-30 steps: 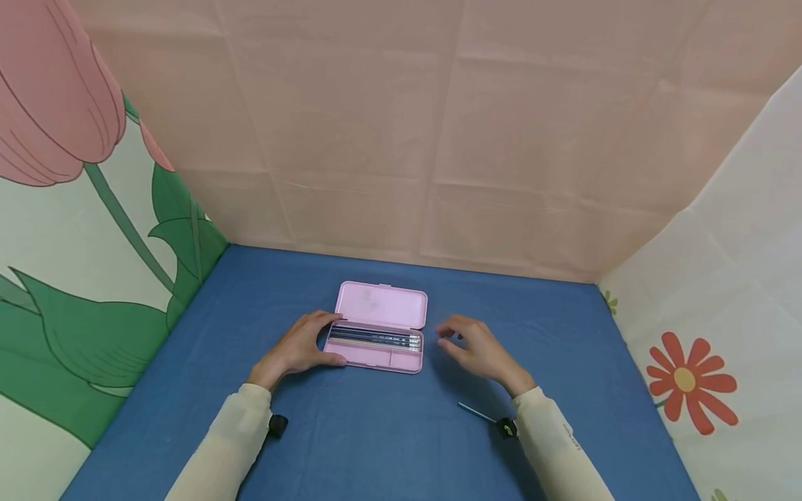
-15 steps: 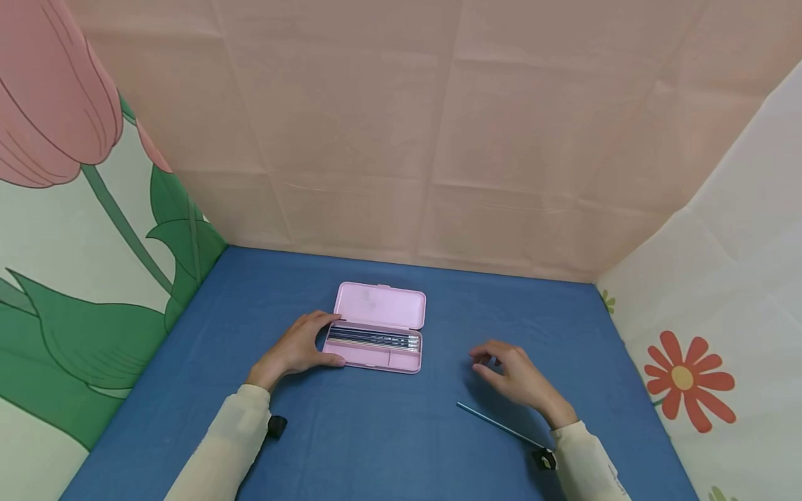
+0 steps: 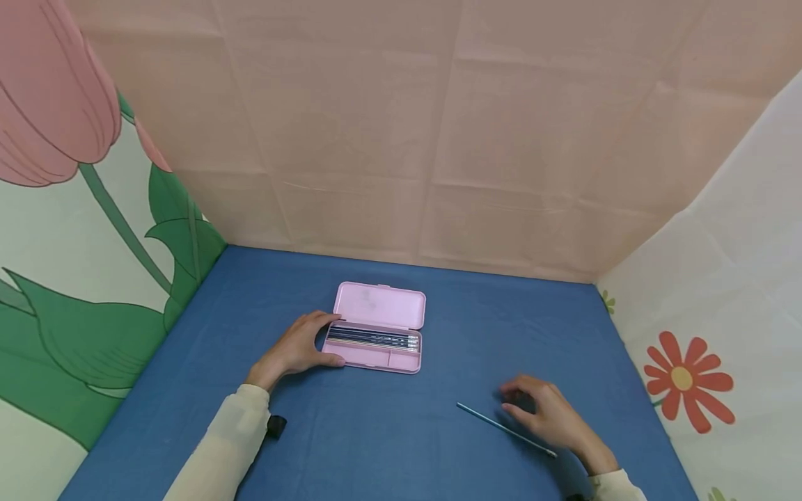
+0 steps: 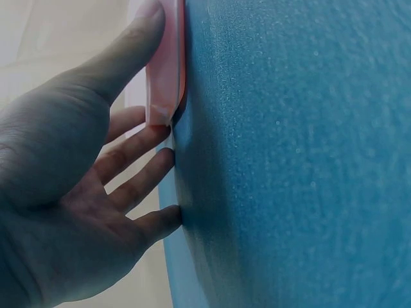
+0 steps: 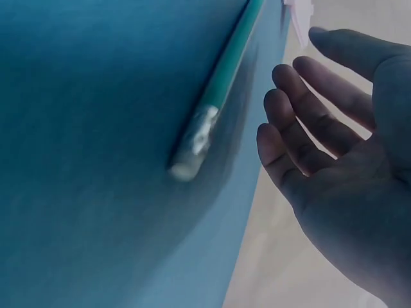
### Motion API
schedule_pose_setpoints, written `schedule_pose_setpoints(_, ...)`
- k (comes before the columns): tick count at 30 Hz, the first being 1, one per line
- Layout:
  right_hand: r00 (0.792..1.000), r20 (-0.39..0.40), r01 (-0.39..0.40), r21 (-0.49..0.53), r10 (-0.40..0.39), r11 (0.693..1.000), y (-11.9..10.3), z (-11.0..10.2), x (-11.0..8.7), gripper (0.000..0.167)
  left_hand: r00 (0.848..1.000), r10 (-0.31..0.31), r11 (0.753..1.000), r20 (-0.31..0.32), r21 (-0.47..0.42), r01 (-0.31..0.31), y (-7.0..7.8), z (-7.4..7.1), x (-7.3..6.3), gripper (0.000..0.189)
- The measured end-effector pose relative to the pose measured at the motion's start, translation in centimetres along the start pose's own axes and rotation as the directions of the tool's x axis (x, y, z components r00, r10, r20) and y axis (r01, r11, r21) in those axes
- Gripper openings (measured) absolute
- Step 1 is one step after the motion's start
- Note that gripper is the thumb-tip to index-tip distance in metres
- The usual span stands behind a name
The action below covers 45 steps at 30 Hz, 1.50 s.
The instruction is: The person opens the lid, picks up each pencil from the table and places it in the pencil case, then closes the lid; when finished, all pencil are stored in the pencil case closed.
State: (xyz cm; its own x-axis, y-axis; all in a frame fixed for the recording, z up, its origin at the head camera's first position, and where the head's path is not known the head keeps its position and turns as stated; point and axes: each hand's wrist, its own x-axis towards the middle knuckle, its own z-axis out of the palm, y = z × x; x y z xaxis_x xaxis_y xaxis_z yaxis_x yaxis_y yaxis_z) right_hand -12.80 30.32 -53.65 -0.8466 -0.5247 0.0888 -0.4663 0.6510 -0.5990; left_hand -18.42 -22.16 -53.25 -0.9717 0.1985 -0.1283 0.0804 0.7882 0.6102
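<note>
A pink pencil case lies with its lid folded back on the blue table. Several dark pencils fill its back compartment. My left hand holds the case's left end, thumb at the front edge and forefinger at the back; in the left wrist view the thumb lies along the pink side wall. A single teal pencil rests on the table at the right, its eraser end toward me. Over its right half hovers my right hand, fingers loosely bent, nothing between them. The right wrist view shows the pencil's eraser beside the fingers.
A blue cloth covers the table. Behind it rises a beige backdrop. Printed sheets with a tulip and a red flower flank the left and right sides.
My right hand has moved away from the pencil case, rightward and toward me, to the loose pencil, uncovering its eraser end. The left hand and case have stayed in place.
</note>
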Motion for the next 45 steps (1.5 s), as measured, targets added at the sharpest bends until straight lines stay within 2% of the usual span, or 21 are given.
schedule_pose_setpoints(9, 0.998, 0.051, -0.051, 0.047, 0.048, 0.998, 0.9, -0.4, -2.0, 0.025, 1.0, -0.006, 1.0, 0.004, 0.0, 0.006, 0.1, 0.1, -0.1, 0.098)
schedule_pose_setpoints(16, 0.99, 0.125, -0.084, 0.097, 0.072, 0.992, 0.9, 0.0, -2.2, 0.031, 1.0, 0.008, 1.0, -0.007, 0.005, -0.008, 0.1, 0.0, -0.1, 0.098)
schedule_pose_setpoints(21, 0.988, 0.141, -0.084, 0.103, 0.069, 0.991, 0.7, 0.2, -2.1, 0.028, 1.0, 0.003, 1.0, 0.0, 0.01, -0.003, 0.1, 0.0, -0.1, 0.098)
schedule_pose_setpoints(33, 0.988, 0.142, -0.074, 0.055, 0.066, 0.996, 0.7, 0.3, -1.8, 0.013, 1.0, -0.002, 1.0, -0.002, 0.0, 0.002, 0.1, 0.0, -0.2, 0.098)
schedule_pose_setpoints(45, 0.992, 0.101, -0.083, 0.058, 0.077, 0.995, 0.3, 0.0, -1.0, 0.011, 1.0, -0.003, 1.0, 0.0, 0.003, 0.003, 0.1, 0.0, -0.1, 0.099)
